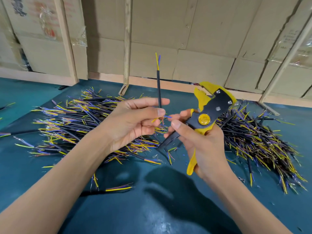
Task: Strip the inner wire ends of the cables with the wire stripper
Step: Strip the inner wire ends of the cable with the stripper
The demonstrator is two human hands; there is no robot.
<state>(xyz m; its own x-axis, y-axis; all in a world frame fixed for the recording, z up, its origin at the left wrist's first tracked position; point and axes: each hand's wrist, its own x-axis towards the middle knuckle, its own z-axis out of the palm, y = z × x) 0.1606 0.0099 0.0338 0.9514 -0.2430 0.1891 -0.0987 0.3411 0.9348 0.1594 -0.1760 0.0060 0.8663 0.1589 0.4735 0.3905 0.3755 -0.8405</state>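
Observation:
My left hand pinches a black cable that stands nearly upright, yellow and blue inner wires fanning from its top end. The cable's lower inner wires, yellow, blue and brownish, stick out below my thumb. My right hand grips the yellow and black wire stripper by its handles, jaws pointing up and to the right, just right of the lower wire ends. My right thumb and fingertips reach toward those ends.
A pile of black cables with coloured wire ends lies left on the teal table; a second pile lies right. Loose cables lie near the front. Cardboard boxes and wooden rails stand behind.

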